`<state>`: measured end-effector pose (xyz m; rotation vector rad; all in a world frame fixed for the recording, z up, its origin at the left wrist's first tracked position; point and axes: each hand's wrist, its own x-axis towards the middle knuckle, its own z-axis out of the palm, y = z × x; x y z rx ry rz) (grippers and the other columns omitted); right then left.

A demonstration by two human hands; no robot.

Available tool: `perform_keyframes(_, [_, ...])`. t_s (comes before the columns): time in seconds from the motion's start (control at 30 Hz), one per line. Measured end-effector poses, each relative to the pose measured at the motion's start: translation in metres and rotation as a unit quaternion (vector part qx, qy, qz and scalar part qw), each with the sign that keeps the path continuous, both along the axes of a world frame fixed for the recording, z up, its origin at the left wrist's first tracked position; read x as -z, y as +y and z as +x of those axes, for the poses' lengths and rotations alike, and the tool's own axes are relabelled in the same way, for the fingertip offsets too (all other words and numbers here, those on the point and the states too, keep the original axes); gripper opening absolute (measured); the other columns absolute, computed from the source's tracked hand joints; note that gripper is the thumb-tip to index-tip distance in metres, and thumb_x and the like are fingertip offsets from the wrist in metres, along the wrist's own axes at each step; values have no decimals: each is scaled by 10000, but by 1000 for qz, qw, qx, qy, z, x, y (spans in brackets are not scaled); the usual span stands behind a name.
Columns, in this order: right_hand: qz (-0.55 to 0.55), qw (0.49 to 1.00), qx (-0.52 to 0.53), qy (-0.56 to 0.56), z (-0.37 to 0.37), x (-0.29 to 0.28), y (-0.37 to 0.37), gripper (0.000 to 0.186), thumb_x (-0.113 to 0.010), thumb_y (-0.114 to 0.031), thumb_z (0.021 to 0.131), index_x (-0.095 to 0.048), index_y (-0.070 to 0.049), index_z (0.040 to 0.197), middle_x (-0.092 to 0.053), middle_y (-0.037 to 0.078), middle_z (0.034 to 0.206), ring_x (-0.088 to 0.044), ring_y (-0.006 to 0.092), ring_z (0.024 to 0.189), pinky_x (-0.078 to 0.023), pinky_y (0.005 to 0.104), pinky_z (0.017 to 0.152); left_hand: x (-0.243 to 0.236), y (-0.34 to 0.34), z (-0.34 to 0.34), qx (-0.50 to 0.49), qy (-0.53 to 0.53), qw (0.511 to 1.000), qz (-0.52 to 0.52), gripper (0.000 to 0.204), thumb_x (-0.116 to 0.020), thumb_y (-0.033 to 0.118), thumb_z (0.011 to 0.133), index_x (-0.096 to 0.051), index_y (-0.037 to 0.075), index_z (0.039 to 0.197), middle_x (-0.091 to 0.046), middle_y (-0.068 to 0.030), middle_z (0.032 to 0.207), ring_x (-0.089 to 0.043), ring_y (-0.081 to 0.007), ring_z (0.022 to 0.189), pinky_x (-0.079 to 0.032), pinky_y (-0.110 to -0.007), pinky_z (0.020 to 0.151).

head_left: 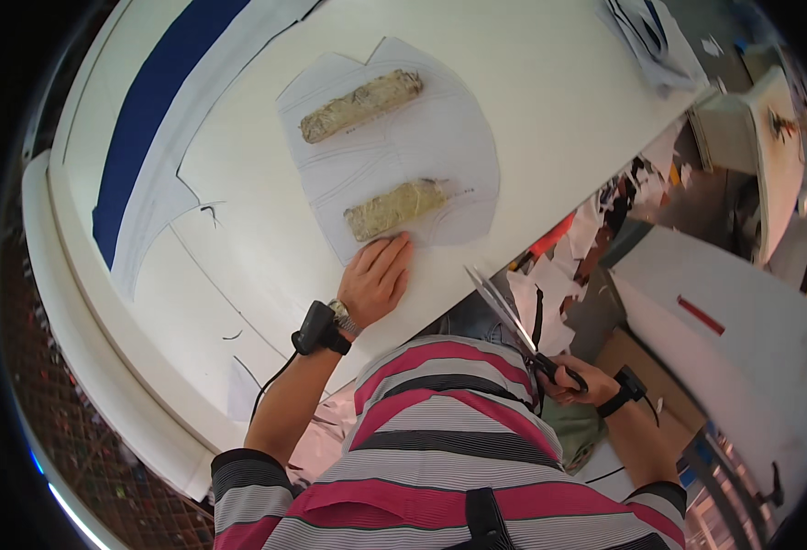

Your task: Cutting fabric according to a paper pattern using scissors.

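On the white table [550, 101] lies a pale sheet [399, 151] with thin drawn lines and a V-shaped notch in its far edge. Two tape-wrapped, yellowish bars rest on it, a farther bar [361, 105] and a nearer bar [394, 209]. My left hand [376, 282] lies flat at the sheet's near edge, fingers stretched out just below the nearer bar. Off the table's edge, at my right side, my right hand [576, 380] grips the black handles of a pair of large scissors [506, 313]. Their blades point up toward the table edge, apart from the sheet.
A dark blue strip [151, 119] and pale pieces lie along the table's left. Folded fabric [656, 46] sits at the far right corner. Scraps [564, 275] cover the floor beyond the table edge. A light grey cabinet-like surface [724, 321] stands at my right.
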<state>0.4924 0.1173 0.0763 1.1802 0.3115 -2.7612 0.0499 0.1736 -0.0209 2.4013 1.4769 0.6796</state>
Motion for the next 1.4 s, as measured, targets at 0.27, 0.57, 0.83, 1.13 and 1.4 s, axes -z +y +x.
perform_keyframes(0.27, [-90,937,309,134,-122,34,-111,747,-649,-798,876,-494,-103,1100,-374,-48,769,-350,49,616,-336,201,526,12,-6,-1,1,-56,998,18,379,-714,82,919,-686,-2,1288,-676,-120,1400,-641,-317,1213,-549,-445,1007])
perform_keyframes(0.57, [48,937,344,-35,-213,48,-120,363,-724,-419,1048,-547,-103,1022,-463,-47,738,-408,45,563,-313,206,484,14,-5,-4,5,-100,995,-2,366,-689,52,944,-672,0,1305,-674,-140,1411,-629,-370,1214,-528,-474,1047])
perform_keyframes(0.83, [185,898,366,-159,-249,54,-125,237,-674,-300,1076,-551,-136,957,-439,-82,648,-388,35,484,-288,219,437,14,-4,-1,-2,-113,994,0,340,-679,65,963,-681,8,1298,-682,-133,1398,-629,-366,1222,-528,-474,1052])
perform_keyframes(1.13, [99,899,405,-132,-242,43,-118,151,-685,-52,906,-551,-115,936,-458,-58,653,-391,55,479,-308,234,432,14,-3,-1,-7,-111,994,10,332,-690,62,957,-689,3,1284,-696,-135,1370,-636,-367,1211,-534,-472,1050])
perform_keyframes(1.4, [136,900,391,-134,-242,45,-117,222,-725,-220,1005,-546,-115,927,-455,-55,650,-401,56,474,-323,230,438,13,-2,0,-7,-114,993,4,323,-687,58,958,-691,2,1275,-696,-136,1364,-636,-362,1208,-535,-473,1050])
